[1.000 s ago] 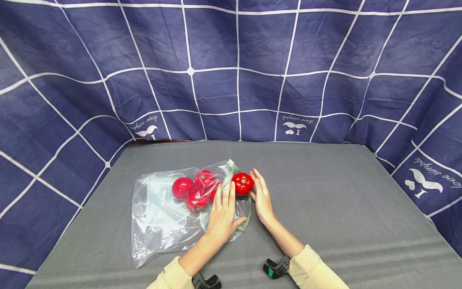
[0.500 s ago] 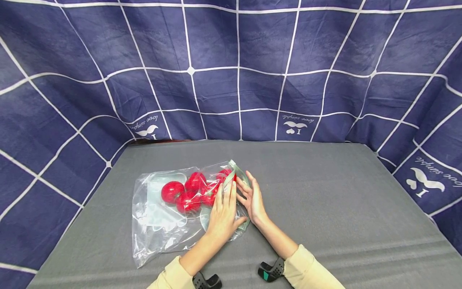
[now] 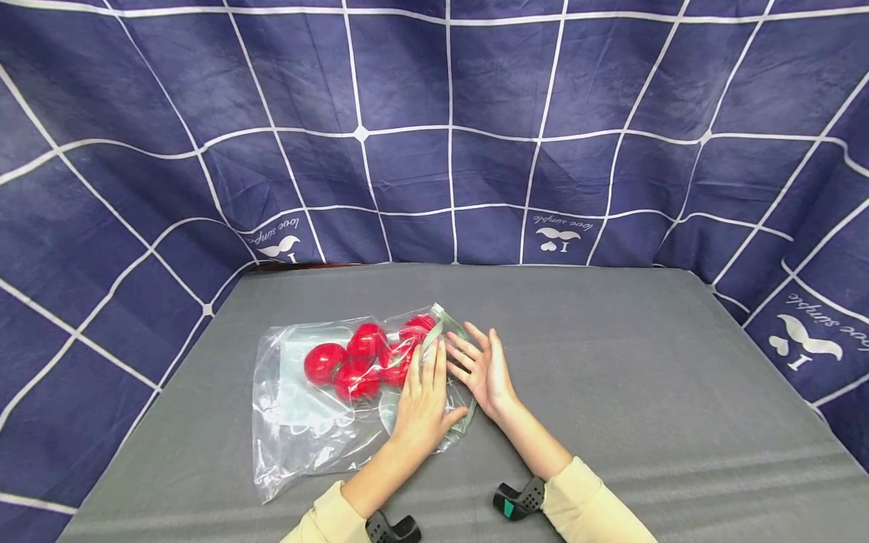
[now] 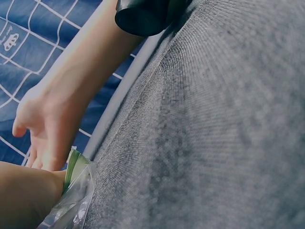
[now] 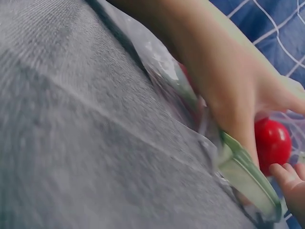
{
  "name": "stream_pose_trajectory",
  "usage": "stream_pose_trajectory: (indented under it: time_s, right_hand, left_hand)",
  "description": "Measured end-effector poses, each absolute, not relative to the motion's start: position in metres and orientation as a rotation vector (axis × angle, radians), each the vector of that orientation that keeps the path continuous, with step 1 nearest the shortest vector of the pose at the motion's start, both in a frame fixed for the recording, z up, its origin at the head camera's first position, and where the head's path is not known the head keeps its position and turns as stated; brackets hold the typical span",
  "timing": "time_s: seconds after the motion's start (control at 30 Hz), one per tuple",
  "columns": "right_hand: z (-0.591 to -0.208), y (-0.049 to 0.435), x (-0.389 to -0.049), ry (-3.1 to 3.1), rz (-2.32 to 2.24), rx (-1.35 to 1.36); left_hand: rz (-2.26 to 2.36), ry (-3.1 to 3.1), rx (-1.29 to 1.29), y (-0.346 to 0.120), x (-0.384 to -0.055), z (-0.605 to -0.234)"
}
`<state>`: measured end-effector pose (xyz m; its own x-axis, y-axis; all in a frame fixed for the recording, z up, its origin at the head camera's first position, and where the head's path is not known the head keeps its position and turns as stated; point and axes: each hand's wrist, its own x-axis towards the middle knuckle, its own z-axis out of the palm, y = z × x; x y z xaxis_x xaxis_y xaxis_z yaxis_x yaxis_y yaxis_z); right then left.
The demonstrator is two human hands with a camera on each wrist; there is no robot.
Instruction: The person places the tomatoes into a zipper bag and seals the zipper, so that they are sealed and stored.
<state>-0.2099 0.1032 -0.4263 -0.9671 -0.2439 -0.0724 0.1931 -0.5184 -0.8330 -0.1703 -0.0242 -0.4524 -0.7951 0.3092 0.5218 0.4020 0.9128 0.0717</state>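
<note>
A clear zip bag (image 3: 274, 452) with a green strip along its mouth lies on the grey tabletop. Several red tomatoes (image 3: 325, 363) sit inside it, one of them close to the mouth at the upper right. My left hand (image 3: 422, 403) rests over the bag's mouth, fingers straight and thumb spread. Just right of the opening, my right hand (image 3: 492, 381) is held palm toward the bag, fingers extended and holding nothing. The right wrist view shows the green strip (image 5: 252, 176) below my left hand (image 5: 233, 86), and a tomato (image 5: 272, 145) beyond it.
A grey cloth-covered table (image 3: 611, 362) spreads out around the bag. A blue curtain (image 3: 489, 173) with white grid lines hangs behind it and along both sides. Each wrist wears a black band (image 3: 519, 498).
The tomato by my right hand has gone through the mouth into the bag, and the others shifted left. My right hand followed it left, then drew back slightly. My left hand stayed nearly still.
</note>
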Motion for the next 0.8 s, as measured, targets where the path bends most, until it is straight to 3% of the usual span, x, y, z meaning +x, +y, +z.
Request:
stream_pose_trajectory:
  time_s: [0.47, 0.8]
  right_hand:
    - [-0.399, 0.144, -0.216, 1.394, -2.626, -0.103]
    - [-0.368, 0.193, -0.209, 1.630, -2.722, -0.398]
  left_hand:
    - [-0.266, -2.509, -0.516, -0.025, -0.172, -0.453]
    - [-0.278, -2.501, -0.520, -0.025, -0.171, -0.455]
